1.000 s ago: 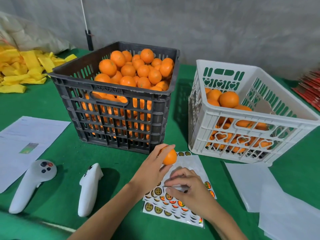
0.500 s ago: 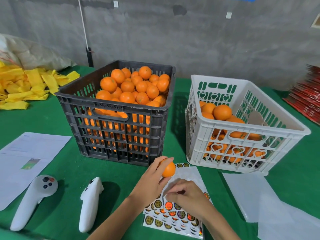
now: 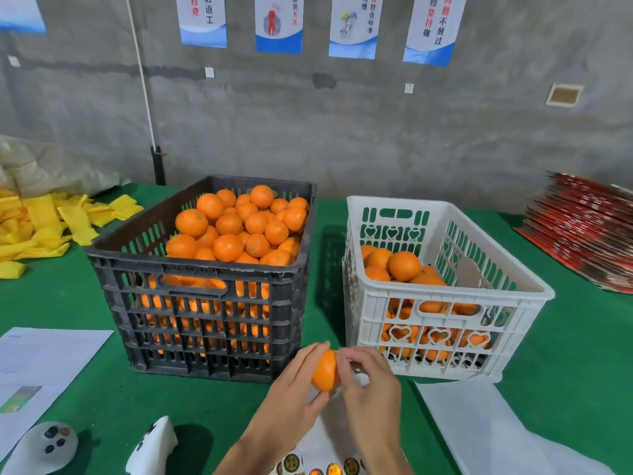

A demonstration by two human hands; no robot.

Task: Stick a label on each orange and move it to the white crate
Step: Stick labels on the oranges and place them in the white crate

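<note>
Green table [image 3: 565, 354]: right hand [image 3: 368, 382] now on orange [image 3: 323, 371]

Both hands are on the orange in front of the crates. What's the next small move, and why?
Probably press the label flat, then lift the orange right into the white crate. The left hand grips it; the right hand has fingertips against its side, and the label itself is hidden.

4 wall posters [image 3: 354, 25] hang on the far wall — Chinese characters, partly cut off; the rightmost [image 3: 434, 27] reads 不放过 and 做. The sticker sheet [image 3: 318, 467] print is unreadable.
</note>
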